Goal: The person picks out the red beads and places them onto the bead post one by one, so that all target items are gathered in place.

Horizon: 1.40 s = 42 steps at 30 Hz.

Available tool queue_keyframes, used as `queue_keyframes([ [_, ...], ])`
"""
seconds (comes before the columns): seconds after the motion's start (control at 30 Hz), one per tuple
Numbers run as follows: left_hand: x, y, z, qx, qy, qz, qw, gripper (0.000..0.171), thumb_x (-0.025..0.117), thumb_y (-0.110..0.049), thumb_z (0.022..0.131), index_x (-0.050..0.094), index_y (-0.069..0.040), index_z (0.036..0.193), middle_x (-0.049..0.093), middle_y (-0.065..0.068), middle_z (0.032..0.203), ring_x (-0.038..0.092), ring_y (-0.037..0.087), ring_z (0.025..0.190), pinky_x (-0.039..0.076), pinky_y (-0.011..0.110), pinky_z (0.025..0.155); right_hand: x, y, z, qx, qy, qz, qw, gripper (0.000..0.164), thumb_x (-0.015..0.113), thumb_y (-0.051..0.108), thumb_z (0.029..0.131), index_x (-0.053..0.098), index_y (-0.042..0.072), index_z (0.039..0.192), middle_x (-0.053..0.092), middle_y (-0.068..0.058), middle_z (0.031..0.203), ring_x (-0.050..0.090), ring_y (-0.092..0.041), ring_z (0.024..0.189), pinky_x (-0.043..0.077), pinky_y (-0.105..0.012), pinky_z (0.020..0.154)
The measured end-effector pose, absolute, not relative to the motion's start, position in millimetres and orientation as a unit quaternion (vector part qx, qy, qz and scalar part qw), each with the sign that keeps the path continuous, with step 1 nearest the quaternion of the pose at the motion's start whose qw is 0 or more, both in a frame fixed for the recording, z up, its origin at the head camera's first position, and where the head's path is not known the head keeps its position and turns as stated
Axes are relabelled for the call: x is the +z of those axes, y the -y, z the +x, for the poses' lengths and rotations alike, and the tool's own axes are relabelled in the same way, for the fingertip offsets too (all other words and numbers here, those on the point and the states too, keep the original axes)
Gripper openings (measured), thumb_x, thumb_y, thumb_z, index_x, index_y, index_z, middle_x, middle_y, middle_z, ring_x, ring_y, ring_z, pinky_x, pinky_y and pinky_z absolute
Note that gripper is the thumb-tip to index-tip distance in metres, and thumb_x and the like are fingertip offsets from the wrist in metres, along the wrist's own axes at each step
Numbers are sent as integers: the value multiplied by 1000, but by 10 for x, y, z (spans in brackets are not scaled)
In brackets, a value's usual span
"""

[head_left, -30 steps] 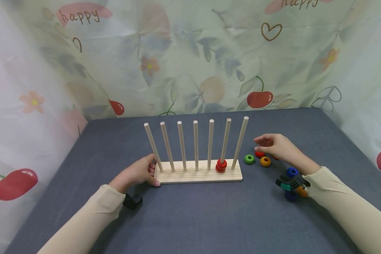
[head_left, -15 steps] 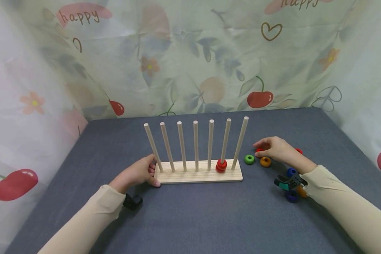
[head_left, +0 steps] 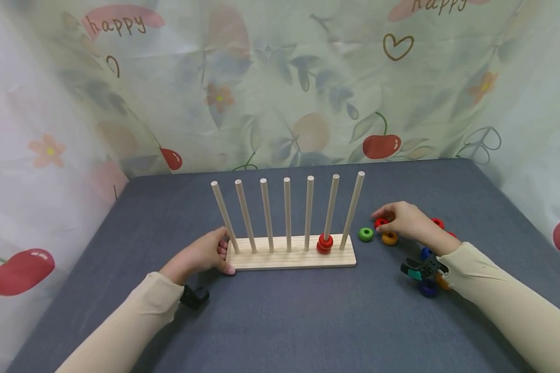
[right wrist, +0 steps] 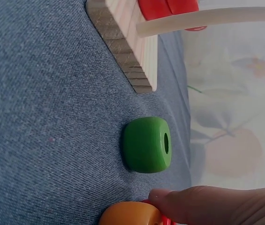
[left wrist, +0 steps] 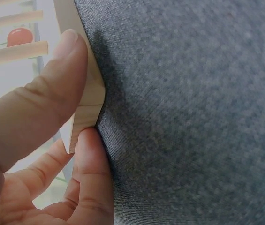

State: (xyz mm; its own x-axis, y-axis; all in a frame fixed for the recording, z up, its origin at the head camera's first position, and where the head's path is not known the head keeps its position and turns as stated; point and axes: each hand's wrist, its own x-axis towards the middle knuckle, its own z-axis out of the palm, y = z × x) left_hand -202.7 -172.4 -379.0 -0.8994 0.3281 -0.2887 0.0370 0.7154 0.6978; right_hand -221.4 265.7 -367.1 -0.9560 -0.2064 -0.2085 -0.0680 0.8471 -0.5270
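My left hand [head_left: 206, 252] grips the left end of a pale wooden peg stand [head_left: 270, 260], thumb on the front edge and fingers round the end; the left wrist view shows the thumb [left wrist: 62, 79] against the wood. Several upright pegs rise from the base. Red beads [head_left: 325, 243] are stacked low on the second peg from the right. Right of the stand, my right hand [head_left: 406, 220] pinches a red bead [head_left: 380, 223] at table level between thumb and fingers. An orange bead [head_left: 389, 238] lies just in front, and a green bead [right wrist: 146, 145] sits nearer the stand.
Behind the right hand lie more red beads [head_left: 437, 223]. Blue beads [head_left: 428, 288] and an orange one [head_left: 442, 281] are partly hidden under the right wrist. A printed cloth [head_left: 280, 103] hangs behind the dark table [head_left: 280, 321].
My right hand has moved slightly down and come onto the red bead, uncovering red beads behind it. The left hand and the stand have stayed put.
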Motion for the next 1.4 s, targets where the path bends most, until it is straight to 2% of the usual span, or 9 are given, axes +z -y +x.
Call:
queue_keyframes([
  [0.33, -3785, 1724, -2016, 373, -899, 104, 203, 63, 86, 7, 62, 47, 3, 112, 45, 10, 90, 46, 19, 79, 39, 28, 67, -3667, -2628, -2223, -260, -954, -61, 134, 38, 71, 13, 86, 64, -1, 120, 62, -24, 121, 57, -34, 104, 49, -47, 85],
  [0.7, -3770, 1721, -2024, 359, -906, 93, 206, 65, 87, 5, 63, 47, 3, 115, 46, 11, 93, 47, 20, 82, 39, 29, 68, -3659, -2620, -2226, -258, -955, -50, 135, 37, 69, 15, 88, 65, 0, 121, 61, -24, 122, 58, -29, 97, 51, -39, 78],
  [0.9, -3781, 1726, -2031, 348, -909, 92, 209, 66, 88, 1, 64, 47, 3, 117, 48, 11, 93, 48, 19, 82, 40, 29, 69, -3635, -2641, -2229, -262, -955, -43, 132, 38, 69, 19, 88, 64, 2, 122, 62, -23, 123, 58, -28, 98, 48, -35, 74],
  [1.0, -3781, 1725, -2034, 347, -910, 92, 209, 66, 88, 1, 64, 47, 3, 117, 49, 11, 93, 48, 19, 81, 40, 29, 69, -3604, -2662, -2226, -279, -950, -34, 135, 40, 68, 20, 89, 63, 2, 124, 61, -23, 123, 58, -26, 86, 45, -32, 66],
  [1.1, -3775, 1722, -2032, 347, -910, 92, 209, 66, 87, 1, 64, 47, 3, 116, 48, 11, 93, 48, 19, 81, 40, 29, 69, -3565, -2674, -2218, -287, -948, -29, 134, 41, 68, 21, 90, 62, 3, 126, 61, -23, 124, 56, -24, 82, 45, -31, 63],
  [1.17, -3771, 1721, -2029, 348, -909, 91, 209, 66, 87, 1, 64, 47, 3, 116, 49, 11, 93, 48, 19, 82, 40, 29, 69, -3537, -2679, -2212, -291, -947, -25, 132, 42, 67, 23, 90, 61, 3, 127, 60, -23, 125, 58, -27, 86, 47, -33, 66],
  [1.27, -3767, 1718, -2026, 347, -910, 91, 209, 66, 87, 2, 64, 47, 3, 116, 49, 11, 93, 48, 20, 82, 40, 29, 69, -3498, -2688, -2195, -293, -947, -24, 125, 43, 67, 25, 91, 60, 4, 128, 60, -22, 126, 59, -31, 102, 49, -36, 75],
  [1.4, -3766, 1719, -2024, 348, -910, 92, 207, 66, 87, 2, 64, 48, 3, 116, 49, 11, 93, 48, 19, 81, 40, 29, 68, -3449, -2693, -2162, -308, -943, -19, 122, 44, 66, 25, 92, 59, 5, 130, 61, -21, 126, 59, -32, 106, 49, -37, 77],
])
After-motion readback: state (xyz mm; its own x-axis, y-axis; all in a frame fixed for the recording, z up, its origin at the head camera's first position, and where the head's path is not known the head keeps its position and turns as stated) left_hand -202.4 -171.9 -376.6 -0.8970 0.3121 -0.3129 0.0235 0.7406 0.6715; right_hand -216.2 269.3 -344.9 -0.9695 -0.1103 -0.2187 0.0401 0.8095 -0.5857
